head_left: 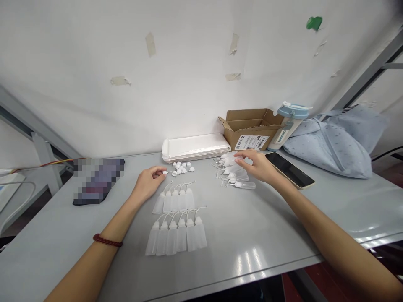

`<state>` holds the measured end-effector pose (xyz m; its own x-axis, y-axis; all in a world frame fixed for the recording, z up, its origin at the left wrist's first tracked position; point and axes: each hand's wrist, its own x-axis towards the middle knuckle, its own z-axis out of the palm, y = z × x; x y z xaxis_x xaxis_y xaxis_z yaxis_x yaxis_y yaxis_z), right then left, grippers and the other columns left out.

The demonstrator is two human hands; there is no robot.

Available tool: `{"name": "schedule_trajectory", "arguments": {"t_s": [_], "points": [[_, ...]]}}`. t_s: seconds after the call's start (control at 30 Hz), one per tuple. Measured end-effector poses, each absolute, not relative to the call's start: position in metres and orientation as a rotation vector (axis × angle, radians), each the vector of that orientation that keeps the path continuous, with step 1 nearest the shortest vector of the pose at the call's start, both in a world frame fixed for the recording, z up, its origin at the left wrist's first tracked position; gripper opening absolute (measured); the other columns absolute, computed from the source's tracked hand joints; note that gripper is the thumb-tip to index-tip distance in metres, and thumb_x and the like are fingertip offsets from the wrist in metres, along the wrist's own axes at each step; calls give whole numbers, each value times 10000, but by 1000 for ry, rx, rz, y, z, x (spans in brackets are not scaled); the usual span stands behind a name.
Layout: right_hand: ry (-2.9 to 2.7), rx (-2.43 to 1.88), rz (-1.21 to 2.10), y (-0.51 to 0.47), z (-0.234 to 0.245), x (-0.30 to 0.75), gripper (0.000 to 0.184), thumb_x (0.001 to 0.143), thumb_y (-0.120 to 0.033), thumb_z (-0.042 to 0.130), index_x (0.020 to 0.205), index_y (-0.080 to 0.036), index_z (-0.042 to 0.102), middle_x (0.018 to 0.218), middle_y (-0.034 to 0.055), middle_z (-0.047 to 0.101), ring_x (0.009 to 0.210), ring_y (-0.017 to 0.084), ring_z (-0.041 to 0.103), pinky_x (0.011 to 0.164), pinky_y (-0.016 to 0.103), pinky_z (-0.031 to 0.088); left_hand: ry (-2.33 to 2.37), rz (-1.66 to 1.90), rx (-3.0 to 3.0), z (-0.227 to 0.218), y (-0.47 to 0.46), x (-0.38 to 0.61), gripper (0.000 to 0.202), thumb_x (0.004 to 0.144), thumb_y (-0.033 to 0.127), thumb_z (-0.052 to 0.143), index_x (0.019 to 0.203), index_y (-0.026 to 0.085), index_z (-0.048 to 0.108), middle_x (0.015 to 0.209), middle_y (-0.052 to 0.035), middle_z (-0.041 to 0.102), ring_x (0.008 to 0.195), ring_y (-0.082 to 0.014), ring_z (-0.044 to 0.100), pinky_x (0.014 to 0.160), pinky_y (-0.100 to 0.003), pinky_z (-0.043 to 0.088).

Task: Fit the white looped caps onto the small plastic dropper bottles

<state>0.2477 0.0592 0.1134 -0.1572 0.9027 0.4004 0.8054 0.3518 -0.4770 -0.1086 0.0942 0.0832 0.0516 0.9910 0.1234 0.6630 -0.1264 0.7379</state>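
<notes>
My left hand is closed in a pinch on a small white cap, just left of a heap of loose white caps. My right hand reaches over a pile of small translucent bottles lying on their sides; its fingers curl onto one of them. Two neat rows of capped bottles lie in front of me, a back row and a front row.
The grey table bears a white flat tray stack against the wall, an open cardboard box, a blue-lidded tumbler, a phone, a light blue bag and a dark pixelated item.
</notes>
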Motion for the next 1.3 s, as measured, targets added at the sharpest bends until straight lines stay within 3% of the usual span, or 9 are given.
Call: {"name": "schedule_trajectory", "arguments": {"t_s": [0.2, 0.4, 0.93, 1.17, 1.3], "points": [[-2073, -1494, 152, 61, 111, 252, 247, 846, -333, 486, 953, -163, 630, 962, 116, 648, 919, 266, 571, 691, 351, 455, 1638, 847, 1821, 87, 92, -109, 409, 669, 430, 583, 938, 144, 697, 758, -42, 664, 730, -210, 623, 710, -304, 473], [-2153, -1457, 104, 58, 111, 250, 191, 822, -251, 483, 942, -169, 607, 951, 115, 618, 949, 279, 555, 774, 391, 449, 1637, 859, 1816, 87, 91, -108, 398, 665, 424, 589, 931, 150, 698, 766, -43, 664, 739, -211, 623, 720, -310, 474], [-2251, -1472, 48, 55, 110, 246, 246, 742, -105, 470, 936, -164, 609, 976, 122, 587, 982, 296, 515, 858, 418, 425, 1637, 863, 1820, 88, 89, -106, 358, 663, 394, 581, 902, 156, 701, 722, -32, 656, 700, -206, 609, 707, -307, 465], [-2255, -1415, 161, 35, 135, 235, 194, 816, -194, 468, 969, -183, 587, 1018, 99, 575, 939, 240, 533, 752, 335, 438, 1636, 852, 1816, 84, 92, -107, 363, 669, 389, 581, 917, 153, 701, 768, -45, 669, 747, -219, 619, 744, -317, 468], [-2410, -1541, 557, 23, 152, 233, 154, 800, -311, 551, 893, -194, 589, 822, 41, 616, 684, 170, 556, 573, 258, 408, 1644, 863, 1808, 84, 92, -107, 363, 666, 375, 586, 924, 147, 701, 796, -54, 680, 761, -219, 621, 749, -315, 472]]}}
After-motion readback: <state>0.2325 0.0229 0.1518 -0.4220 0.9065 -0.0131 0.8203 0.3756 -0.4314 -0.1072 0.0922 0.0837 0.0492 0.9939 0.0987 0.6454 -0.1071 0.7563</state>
